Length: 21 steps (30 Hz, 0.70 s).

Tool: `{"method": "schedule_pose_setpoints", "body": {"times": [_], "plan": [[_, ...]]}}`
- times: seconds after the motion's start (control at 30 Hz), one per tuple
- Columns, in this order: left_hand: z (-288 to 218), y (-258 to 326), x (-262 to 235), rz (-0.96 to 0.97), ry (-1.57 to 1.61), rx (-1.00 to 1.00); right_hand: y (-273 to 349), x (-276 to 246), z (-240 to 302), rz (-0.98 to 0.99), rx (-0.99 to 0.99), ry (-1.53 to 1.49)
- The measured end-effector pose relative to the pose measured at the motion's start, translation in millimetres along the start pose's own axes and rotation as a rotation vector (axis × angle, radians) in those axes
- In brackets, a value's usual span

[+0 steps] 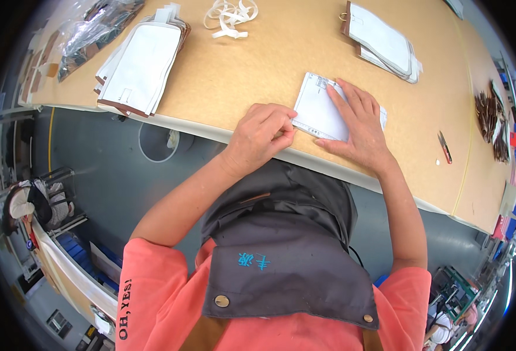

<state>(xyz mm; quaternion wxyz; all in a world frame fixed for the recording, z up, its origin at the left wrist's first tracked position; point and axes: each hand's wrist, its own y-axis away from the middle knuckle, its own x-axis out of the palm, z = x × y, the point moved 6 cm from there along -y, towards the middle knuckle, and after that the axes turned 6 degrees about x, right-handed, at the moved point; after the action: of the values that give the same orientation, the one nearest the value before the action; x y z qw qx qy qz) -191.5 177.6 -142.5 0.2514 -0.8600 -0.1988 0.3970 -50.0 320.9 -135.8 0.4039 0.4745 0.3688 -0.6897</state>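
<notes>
A white rectangular sheet or template with printed lines (319, 111) lies near the table's front edge. My right hand (360, 126) rests on it, fingers stretched out and thumb spread, covering its right part. My left hand (262, 136) is closed at the sheet's lower left edge, thumb and fingertips pressed together. Whatever sits in that pinch is too small or hidden to make out. Whether one layer or several lie beneath my right palm cannot be seen.
On the tan table (258, 70) lie a stack of white, brown-edged panels (141, 67) at left and a smaller stack (384, 41) at far right. Tangled white tape (231, 17), small snips (444, 147) and brown strips (492, 123) are there too. A bin (157, 143) stands below.
</notes>
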Motion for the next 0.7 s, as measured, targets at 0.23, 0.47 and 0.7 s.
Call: {"method": "schedule_pose_setpoints", "body": {"times": [0.23, 0.47, 0.7], "plan": [[4, 2, 0, -0.012, 0.014, -0.005, 0, -2, 2, 0.022, 0.017, 0.016], [14, -7, -3, 0.133, 0.071, 0.015, 0, 1, 0, 0.031, 0.044, 0.002], [30, -3, -3, 0.19, 0.202, -0.105, -1, 2, 1, 0.028, 0.095, -0.003]]}}
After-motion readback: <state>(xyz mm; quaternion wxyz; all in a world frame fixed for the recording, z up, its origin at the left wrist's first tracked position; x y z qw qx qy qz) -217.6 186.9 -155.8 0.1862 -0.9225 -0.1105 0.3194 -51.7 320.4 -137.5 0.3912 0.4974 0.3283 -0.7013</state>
